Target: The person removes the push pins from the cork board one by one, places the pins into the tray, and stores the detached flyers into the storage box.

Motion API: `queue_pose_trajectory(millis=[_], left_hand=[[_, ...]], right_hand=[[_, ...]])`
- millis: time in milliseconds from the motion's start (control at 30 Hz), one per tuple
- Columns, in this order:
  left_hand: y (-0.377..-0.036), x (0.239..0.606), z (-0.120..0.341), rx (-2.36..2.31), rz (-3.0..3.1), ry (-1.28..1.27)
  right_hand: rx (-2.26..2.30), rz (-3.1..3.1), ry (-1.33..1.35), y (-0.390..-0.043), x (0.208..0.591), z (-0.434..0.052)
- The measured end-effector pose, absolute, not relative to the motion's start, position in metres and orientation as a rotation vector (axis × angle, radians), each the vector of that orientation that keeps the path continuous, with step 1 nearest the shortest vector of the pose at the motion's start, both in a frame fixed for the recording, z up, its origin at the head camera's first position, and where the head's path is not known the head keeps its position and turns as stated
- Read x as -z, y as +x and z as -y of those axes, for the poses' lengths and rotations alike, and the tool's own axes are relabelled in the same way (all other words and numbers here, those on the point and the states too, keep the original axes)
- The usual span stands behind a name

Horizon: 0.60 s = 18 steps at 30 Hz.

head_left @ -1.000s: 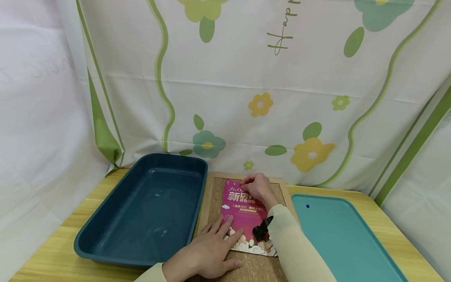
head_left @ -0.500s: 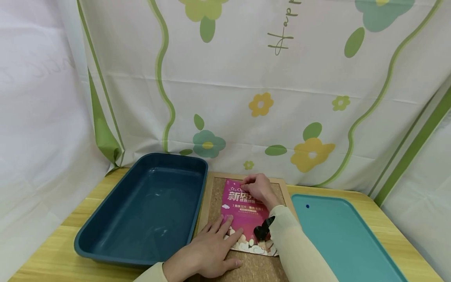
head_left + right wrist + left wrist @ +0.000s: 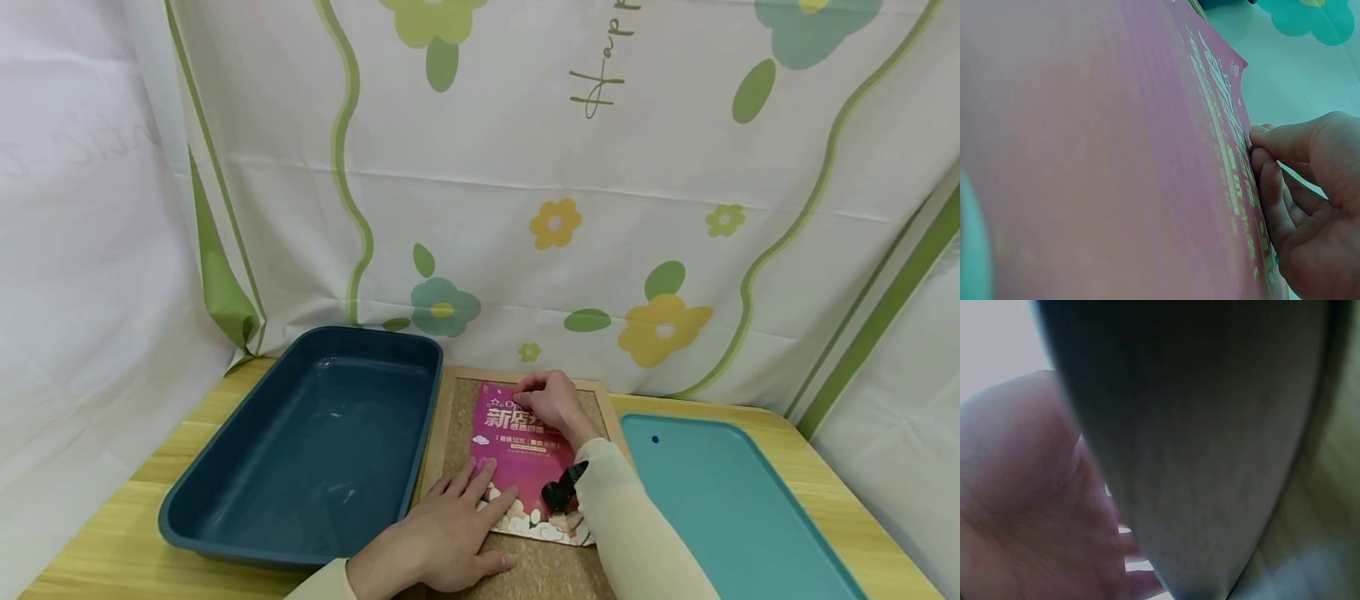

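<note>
A pink flyer [image 3: 517, 458] lies on a cork board [image 3: 453, 417] with a wooden frame. My left hand [image 3: 450, 525] lies flat, its straight fingers pressing on the flyer's lower left corner. My right hand [image 3: 543, 398] is at the middle of the flyer's top edge. There, in the right wrist view, thumb and forefinger of the right hand [image 3: 1297, 206] pinch a tiny dark pin against the flyer [image 3: 1116, 156]; the pin barely shows. The left wrist view is blurred: the left hand [image 3: 1022, 519] beside a dark surface.
A deep dark blue tub [image 3: 180, 500] stands left of the board, touching its frame. A flat teal tray [image 3: 720, 500] lies to the right with one small blue pin [image 3: 655, 438] near its far corner. A flowered cloth hangs close behind the wooden table [image 3: 112, 533].
</note>
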<state>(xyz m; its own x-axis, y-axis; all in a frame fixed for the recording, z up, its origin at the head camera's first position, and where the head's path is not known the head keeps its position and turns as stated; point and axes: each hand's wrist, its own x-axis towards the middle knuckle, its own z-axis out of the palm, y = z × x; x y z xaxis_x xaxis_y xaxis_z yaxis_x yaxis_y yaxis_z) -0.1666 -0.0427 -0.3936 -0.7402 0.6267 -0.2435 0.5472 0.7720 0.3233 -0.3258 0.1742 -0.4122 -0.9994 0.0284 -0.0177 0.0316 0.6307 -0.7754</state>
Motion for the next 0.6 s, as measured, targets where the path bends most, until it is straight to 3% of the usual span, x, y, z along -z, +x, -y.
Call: queue_pose_trajectory(millis=[600], left_hand=[[-0.1669, 0.393, 0.0421, -0.329, -2.624, 0.886]], right_hand=[[1.38, -2.812, 0.058, -0.3261, 0.4155, -0.1751]])
